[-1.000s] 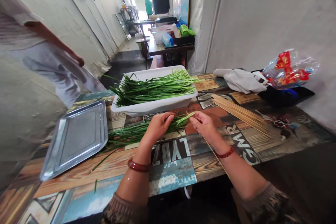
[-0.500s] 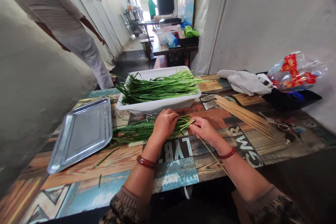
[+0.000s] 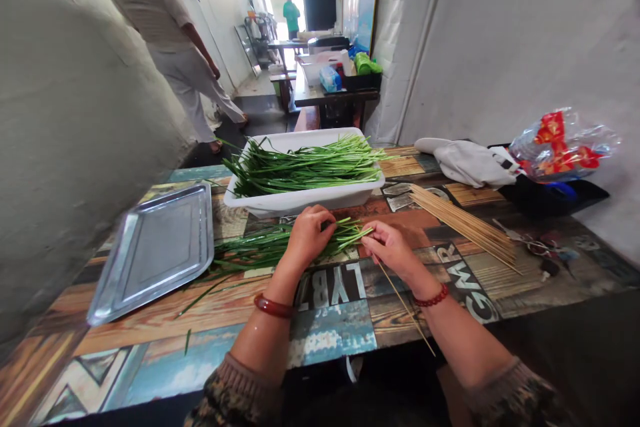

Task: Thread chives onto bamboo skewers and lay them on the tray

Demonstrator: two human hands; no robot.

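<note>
My left hand (image 3: 311,235) is closed round a small bunch of garlic chives (image 3: 255,245) lying along the table, pale stem ends to the right. At those ends, my right hand (image 3: 390,250) pinches a thin bamboo skewer (image 3: 406,308), which slants down towards the table's front edge. Its upper tip is hidden by the fingers and stems. Just behind both hands stands a white plastic tub (image 3: 305,201), heaped with more chives (image 3: 310,167). Several loose skewers (image 3: 463,225) lie in a bundle to the right.
A metal tray (image 3: 163,240) rests on the left of the patterned table (image 3: 330,333). To the right are keys (image 3: 543,250), a pale cap (image 3: 470,159) and a clear plastic bag with red print (image 3: 563,147). Beyond, a person (image 3: 165,40) walks beside the left wall.
The person on the left has walked further away from the table. My hands hold nearly the same pose, and the skewer's lower end has shifted slightly left.
</note>
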